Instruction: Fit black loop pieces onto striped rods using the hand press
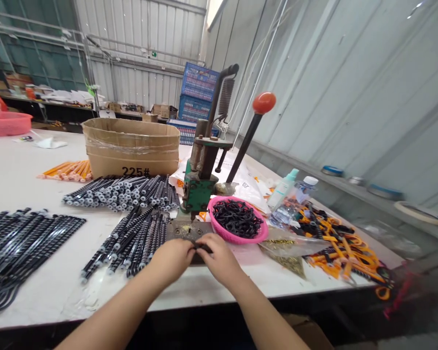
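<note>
At the bench (190, 294), a small dark piece (196, 247) is pinched by left fingers (187, 249) and right fingers (206, 239), presumably for steadiness against the press base (182, 232).

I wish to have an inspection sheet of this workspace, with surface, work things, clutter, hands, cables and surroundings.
Surface: white table, largely covered.
Work things: green press, lever knob raised; pink basket holding black pieces; striped rods in bundles.
Clutter: cardboard box, spray bottle, orange-and-black pile.
Hands: left hand and right hand meet at the press base, fingertips pinching a small dark piece, details hidden.
Cables: pale line behind the press; type unclear.
Surroundings: stacked blue crates, ribbed wall.
</note>
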{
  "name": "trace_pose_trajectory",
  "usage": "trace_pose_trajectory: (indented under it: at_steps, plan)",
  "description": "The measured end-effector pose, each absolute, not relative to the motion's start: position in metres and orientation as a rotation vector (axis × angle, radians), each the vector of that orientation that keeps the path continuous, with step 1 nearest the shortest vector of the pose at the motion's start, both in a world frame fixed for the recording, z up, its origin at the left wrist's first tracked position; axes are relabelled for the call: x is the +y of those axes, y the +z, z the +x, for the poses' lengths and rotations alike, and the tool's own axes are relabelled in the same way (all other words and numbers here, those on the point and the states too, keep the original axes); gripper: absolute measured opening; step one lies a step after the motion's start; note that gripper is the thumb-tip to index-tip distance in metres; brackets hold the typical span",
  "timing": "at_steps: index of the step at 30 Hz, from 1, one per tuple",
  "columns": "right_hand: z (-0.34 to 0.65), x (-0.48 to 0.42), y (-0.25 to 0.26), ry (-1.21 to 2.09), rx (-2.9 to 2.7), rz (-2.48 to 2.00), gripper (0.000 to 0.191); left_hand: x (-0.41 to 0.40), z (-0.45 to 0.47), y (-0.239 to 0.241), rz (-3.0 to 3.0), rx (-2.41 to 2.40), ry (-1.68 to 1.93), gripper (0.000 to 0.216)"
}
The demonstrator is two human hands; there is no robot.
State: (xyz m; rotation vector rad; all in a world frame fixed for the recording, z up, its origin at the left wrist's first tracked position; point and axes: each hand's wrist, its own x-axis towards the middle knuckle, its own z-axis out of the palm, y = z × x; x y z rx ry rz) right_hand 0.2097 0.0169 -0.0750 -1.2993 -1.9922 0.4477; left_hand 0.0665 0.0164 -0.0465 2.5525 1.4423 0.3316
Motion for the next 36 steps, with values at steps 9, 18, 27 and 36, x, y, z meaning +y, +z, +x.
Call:
trace_pose_trajectory:
  at_steps: [9, 18, 27, 36]
  plan:
    - [0.2, 0.092, -0.091, 0.266, -2.061, -1.346, 0.01, 0.077, 0.051, -0.055, 2.662, 1.485, 0.24, 0.03]
    - [0.206, 0.069, -0.093, 0.113, -2.126, -1.181, 0.019, 0.07, 0.046, -0.062, 2.787, 1.513, 0.142, 0.034]
    - [0.237, 0.08, 0.1, 0.422, -1.285, -0.94, 0.046, 0.066, 0.048, -0.052, 2.964, 1.438, -0.054, 0.038]
    - [0.268, -0.021, 0.123, 0.571, -2.666, -0.974, 0.019, 0.072, 0.044, -0.047, 3.022, 1.331, -0.043, 0.037]
